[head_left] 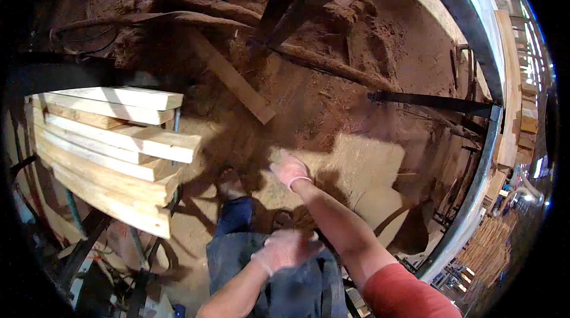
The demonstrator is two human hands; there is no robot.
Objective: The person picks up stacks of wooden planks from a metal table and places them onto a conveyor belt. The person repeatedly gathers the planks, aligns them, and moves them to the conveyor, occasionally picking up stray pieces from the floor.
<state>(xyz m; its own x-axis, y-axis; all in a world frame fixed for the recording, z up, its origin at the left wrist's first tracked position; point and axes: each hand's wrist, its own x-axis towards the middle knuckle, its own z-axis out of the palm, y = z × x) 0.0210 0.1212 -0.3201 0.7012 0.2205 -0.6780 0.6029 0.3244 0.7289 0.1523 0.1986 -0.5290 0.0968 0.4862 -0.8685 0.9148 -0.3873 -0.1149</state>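
My right hand (290,171), in a pale glove, reaches forward over the sawdust-covered ground. Its thumb stands apart from the fingers, and I see nothing held in it. Close to my body, my left hand (288,251), also gloved, is in front of the dark apron (237,258). Blur hides how its fingers lie and whether they hold anything. Beyond the right hand, a flat wooden board (237,83) slants across the dirt. To the left is a stack of pale sawn planks (113,140), out of reach of both hands.
Dark metal beams (439,102) and a long rail (484,169) enclose the right side. Dusty poles (160,0) cross the far ground. A metal stand (139,247) supports the planks. At the far right lies a pile of wood sticks (487,247). My feet (230,182) rest on the sawdust.
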